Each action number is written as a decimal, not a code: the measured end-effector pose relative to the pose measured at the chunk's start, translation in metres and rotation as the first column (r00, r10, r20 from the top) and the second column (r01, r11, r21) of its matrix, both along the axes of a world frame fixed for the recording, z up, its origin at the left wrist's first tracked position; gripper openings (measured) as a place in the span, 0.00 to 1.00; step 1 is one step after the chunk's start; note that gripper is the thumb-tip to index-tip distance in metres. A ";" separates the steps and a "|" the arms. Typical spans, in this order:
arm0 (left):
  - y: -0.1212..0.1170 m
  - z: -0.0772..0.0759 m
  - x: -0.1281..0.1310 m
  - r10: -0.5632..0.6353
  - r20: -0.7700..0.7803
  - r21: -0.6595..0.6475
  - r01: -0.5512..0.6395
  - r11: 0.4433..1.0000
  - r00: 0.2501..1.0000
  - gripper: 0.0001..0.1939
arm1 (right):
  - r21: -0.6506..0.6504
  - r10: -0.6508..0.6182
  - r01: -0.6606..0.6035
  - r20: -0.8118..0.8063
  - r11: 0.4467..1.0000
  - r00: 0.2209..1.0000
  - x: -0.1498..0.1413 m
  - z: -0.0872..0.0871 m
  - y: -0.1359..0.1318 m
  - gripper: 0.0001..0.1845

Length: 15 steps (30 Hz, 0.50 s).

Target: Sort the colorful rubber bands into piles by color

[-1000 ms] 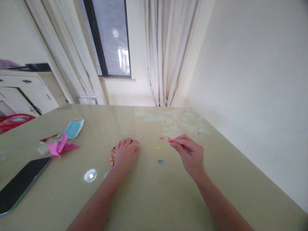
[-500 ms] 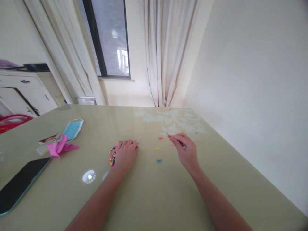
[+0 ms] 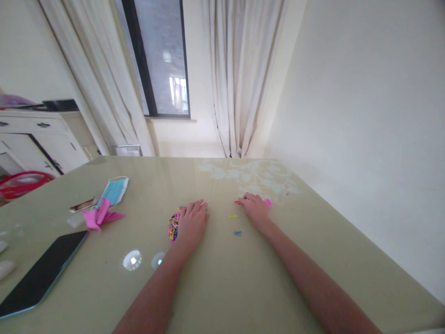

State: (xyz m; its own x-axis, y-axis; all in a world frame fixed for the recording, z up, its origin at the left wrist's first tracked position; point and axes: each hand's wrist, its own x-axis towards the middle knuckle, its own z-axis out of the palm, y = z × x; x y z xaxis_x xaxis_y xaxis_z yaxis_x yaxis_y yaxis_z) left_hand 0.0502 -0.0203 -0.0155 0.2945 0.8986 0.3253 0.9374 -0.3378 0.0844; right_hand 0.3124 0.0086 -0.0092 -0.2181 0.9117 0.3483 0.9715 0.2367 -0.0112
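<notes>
A pile of small, many-coloured rubber bands lies on the table, partly covered by my left hand. That hand rests palm down with its fingers stretched out, open. My right hand is low over the table, fingertips together at a red rubber band; the thumb is hidden, as is part of the band. Nearer to me lie a yellow rubber band group and a blue rubber band group. Something small and pink shows just right of my right hand.
On the left are a pink folded-paper bird, a blue face mask, a thin brown strip and a dark phone or tablet. Light reflections shine on the tabletop. A wall borders the table's right edge.
My right hand has lowered from holding a red rubber band in the air to the table beside the red one there. My left hand stays on the pile. The view has shifted slightly.
</notes>
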 end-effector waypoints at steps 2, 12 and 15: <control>0.003 -0.002 -0.001 -0.036 0.002 -0.007 0.036 0.999 0.999 0.16 | 0.005 -0.006 0.006 0.010 1.000 1.000 0.000 -0.001 -0.006 0.13; 0.003 0.008 -0.001 -0.015 0.166 0.009 0.013 1.000 0.986 0.10 | 0.150 0.156 -0.114 -0.303 0.982 0.940 -0.010 0.000 -0.051 0.13; 0.003 0.013 -0.003 -0.016 0.370 0.045 -0.001 0.999 0.929 0.10 | 0.206 0.218 -0.156 -0.325 0.966 0.920 -0.016 0.005 -0.055 0.13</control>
